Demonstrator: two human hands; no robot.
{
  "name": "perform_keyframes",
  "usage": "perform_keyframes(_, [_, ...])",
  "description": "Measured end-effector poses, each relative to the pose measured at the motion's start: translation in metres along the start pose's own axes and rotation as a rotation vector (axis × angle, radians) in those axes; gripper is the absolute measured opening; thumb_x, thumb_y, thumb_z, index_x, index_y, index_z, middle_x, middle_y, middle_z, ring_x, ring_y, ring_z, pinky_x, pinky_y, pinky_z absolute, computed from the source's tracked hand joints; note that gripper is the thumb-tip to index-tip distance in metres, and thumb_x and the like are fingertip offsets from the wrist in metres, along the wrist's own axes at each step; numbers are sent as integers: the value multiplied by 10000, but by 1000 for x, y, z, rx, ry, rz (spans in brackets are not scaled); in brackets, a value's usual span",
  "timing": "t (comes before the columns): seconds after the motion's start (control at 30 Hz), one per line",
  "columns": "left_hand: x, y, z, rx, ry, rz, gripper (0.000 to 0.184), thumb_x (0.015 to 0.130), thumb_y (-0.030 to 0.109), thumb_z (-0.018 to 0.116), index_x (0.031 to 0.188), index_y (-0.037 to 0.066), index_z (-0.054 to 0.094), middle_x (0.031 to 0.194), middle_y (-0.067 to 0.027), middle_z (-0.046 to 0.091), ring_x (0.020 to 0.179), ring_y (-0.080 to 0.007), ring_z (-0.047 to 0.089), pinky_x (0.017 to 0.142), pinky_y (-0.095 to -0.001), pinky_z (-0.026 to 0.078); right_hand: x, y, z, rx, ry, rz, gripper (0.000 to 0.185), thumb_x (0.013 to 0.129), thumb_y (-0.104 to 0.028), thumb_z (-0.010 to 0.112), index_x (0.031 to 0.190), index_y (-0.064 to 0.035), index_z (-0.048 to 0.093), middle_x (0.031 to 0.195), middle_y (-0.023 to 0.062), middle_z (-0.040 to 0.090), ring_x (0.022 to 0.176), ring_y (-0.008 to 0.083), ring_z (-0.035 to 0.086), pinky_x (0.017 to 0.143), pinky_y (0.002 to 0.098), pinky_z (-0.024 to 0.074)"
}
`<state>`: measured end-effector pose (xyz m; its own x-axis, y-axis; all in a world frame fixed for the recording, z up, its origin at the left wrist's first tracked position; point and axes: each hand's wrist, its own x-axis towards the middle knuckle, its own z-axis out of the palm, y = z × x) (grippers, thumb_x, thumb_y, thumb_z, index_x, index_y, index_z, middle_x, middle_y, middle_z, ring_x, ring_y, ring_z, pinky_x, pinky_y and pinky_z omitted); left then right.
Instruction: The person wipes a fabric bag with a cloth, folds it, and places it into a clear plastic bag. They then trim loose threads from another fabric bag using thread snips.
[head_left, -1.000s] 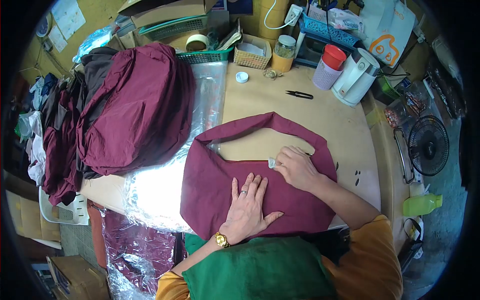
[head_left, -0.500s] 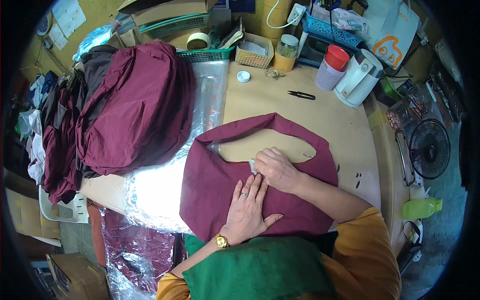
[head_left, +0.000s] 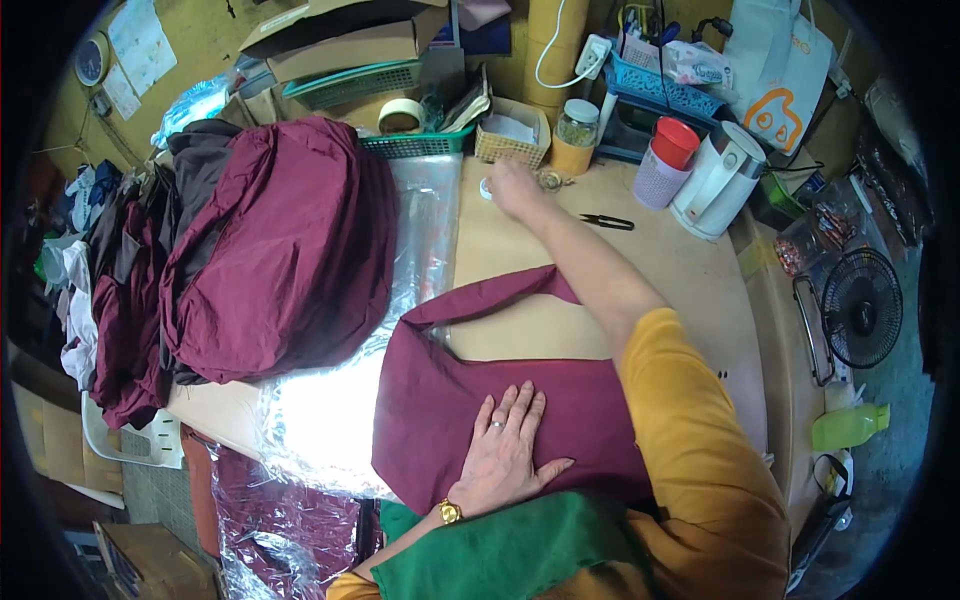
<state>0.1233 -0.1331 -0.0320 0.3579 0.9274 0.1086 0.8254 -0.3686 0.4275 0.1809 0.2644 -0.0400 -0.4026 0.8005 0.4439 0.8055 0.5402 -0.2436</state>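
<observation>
A maroon cloth bag (head_left: 580, 420) with a looped strap lies flat on the table. My left hand (head_left: 507, 440) rests flat on it, fingers stretched out and thumb spread. My right hand (head_left: 514, 190) is reaching across to the back of the table, its fingers curled together beside a small round white lid-like piece (head_left: 486, 189). Whatever those fingers hold is hidden. Just right of that hand sits a small coil of twine (head_left: 552, 181). Black thread snips (head_left: 607, 221) lie farther right.
Stacked maroon bags (head_left: 290, 250) stand at left beside clear plastic sheets (head_left: 320, 420). Along the back are a wicker basket (head_left: 515, 145), a glass jar (head_left: 577, 125), a red cup (head_left: 676, 143) and a white kettle (head_left: 715, 185). A black fan (head_left: 865, 305) is off to the right.
My right hand has left the bag's upper edge, where it held a small whitish wad, and moved to the back of the table. My left hand stays on the bag. The view has shifted slightly.
</observation>
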Motion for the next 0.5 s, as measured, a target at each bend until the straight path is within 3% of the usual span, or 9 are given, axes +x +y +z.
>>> perform_keyframes(0.13, [1, -2, 2, -25, -13, -8, 966, 821, 675, 612, 1449, -25, 391, 1503, -220, 372, 1414, -372, 336, 1167, -537, 223, 21, -4, 4, -174, -172, -83, 150, 799, -91, 615, 802, 26, 708, 882, 246, 695, 890, 408, 684, 803, 512, 536])
perform_keyframes(0.27, [2, -3, 4, 6, -51, -3, 971, 817, 676, 614, 1459, -15, 382, 1515, -218, 354, 1436, -369, 297, 1169, -544, 214, -3, -15, 2, -349, -116, -233, 157, 800, -89, 597, 816, -5, 728, 890, 241, 701, 892, 393, 696, 787, 502, 543])
perform_keyframes(0.37, [3, -3, 3, 10, -41, 10, 964, 820, 667, 616, 1466, -7, 377, 1518, -224, 343, 1449, -366, 270, 1169, -550, 207, 12, -1, 3, -291, -24, -175, 170, 792, -102, 601, 843, -17, 739, 904, 227, 713, 843, 373, 706, 756, 468, 556])
perform_keyframes(0.43, [1, -1, 1, 2, -25, 10, 941, 829, 643, 621, 1462, -11, 379, 1515, -228, 348, 1442, -368, 282, 1169, -549, 210, 32, 13, -13, -123, -248, 168, 171, 806, -137, 616, 853, -35, 744, 912, 207, 720, 803, 358, 700, 728, 447, 556])
perform_keyframes(0.5, [2, 0, 0, -7, -4, 13, 928, 833, 631, 624, 1457, -13, 386, 1510, -229, 355, 1438, -371, 289, 1169, -548, 210, 48, 54, 0, -48, -122, 209, 166, 817, -170, 656, 841, -25, 733, 860, 151, 735, 740, 275, 703, 677, 395, 550])
